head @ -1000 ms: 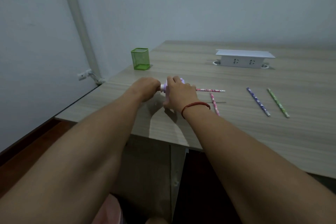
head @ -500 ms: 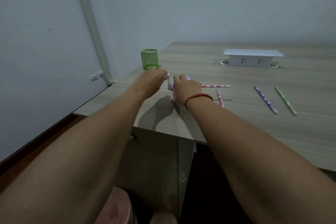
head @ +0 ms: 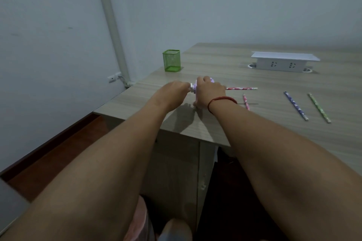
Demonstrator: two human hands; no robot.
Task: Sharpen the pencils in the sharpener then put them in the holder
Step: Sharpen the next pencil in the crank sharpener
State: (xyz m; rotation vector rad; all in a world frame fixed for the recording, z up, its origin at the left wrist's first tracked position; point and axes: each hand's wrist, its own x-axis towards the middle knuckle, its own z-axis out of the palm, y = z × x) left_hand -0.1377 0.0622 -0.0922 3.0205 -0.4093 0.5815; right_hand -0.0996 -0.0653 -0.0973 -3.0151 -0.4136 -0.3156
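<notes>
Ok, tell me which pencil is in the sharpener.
The pink pencil sticking out rightwards from the sharpener held by the right hand. The second pink pencil, the purple pencil and the green pencil lie loose on the table.

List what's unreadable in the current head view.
- Head view: sharpener body, mostly covered by the right hand.
- Head view: crank, wrapped by the left hand; only a white end shows.
- Head view: red pencil tip, hidden behind the right hand.
- Head view: green holder contents, too small to tell.
</notes>
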